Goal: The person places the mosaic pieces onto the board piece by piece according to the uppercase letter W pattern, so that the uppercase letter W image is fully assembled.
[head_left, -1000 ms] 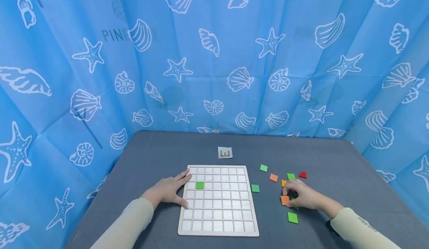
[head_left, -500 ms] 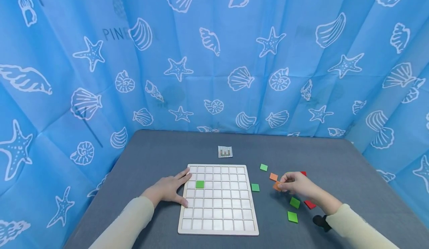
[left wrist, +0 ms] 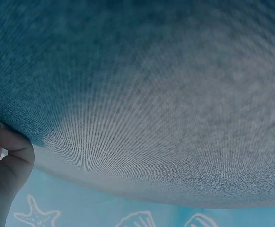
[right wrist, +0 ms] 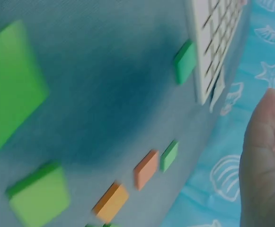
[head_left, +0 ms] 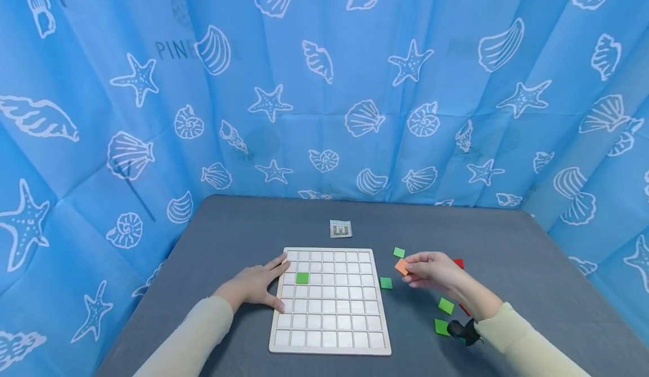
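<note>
In the head view my right hand [head_left: 433, 270] pinches an orange square tile [head_left: 402, 267] between thumb and fingertips, to the right of the white grid board [head_left: 329, 350]. In the right wrist view that hand [right wrist: 267, 156] shows at the right edge, the tile in it out of sight. With fingers spread, my left hand [head_left: 253, 287] rests on the board's left edge. One green tile [head_left: 302, 278] lies in a cell towards the board's upper left. The left wrist view catches part of the left hand [left wrist: 12, 161] beside the grey cloth.
Green tiles [head_left: 386, 283] and red pieces [head_left: 458, 263] lie right of the board. A salmon tile [right wrist: 146, 169] and an orange-yellow tile [right wrist: 110, 202] lie on the cloth. A small pattern card [head_left: 341, 229] sits behind the board. A blue shell-print curtain [head_left: 324, 84] hangs behind.
My right hand has taken the orange tile from among the loose pieces and carried it left and away from me, towards the board. The left hand has stayed on the board's edge.
</note>
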Tool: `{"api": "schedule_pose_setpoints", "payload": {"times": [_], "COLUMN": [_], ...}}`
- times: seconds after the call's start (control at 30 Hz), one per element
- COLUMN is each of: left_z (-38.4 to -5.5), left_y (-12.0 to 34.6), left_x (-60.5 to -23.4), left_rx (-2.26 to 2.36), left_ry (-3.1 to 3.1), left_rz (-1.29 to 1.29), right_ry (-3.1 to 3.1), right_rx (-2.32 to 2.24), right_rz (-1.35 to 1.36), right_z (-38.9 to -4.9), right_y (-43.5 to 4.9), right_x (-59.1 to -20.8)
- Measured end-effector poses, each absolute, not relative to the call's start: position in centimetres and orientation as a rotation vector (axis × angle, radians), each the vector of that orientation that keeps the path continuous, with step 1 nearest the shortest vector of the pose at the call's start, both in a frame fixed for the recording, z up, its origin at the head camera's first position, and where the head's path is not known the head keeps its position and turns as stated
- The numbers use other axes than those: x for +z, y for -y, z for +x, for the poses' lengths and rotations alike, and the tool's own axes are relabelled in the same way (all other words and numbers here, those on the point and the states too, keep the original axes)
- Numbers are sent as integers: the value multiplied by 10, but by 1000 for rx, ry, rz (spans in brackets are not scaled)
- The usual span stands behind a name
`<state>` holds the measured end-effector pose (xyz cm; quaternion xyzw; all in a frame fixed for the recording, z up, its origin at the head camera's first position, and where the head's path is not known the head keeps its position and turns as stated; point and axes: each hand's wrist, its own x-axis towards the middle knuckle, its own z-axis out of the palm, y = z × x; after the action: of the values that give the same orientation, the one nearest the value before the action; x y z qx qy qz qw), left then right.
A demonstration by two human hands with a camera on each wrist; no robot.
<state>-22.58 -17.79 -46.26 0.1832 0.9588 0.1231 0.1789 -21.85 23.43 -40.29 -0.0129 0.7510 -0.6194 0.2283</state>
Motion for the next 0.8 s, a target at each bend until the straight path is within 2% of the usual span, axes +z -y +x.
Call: {"api": "schedule_pose_setpoints", "payload": {"times": [0.8], "left_z": [-230], "left_y": [182], "left_x": [-468], "left_rx": [330], "left_ry": [-2715], "left_rz": [558], "right_ry": [-2010], "right_rx": [-1763], "right_rz": [116], "right_z": [-224], "right_y": [-167], "right_x": [-414]}}
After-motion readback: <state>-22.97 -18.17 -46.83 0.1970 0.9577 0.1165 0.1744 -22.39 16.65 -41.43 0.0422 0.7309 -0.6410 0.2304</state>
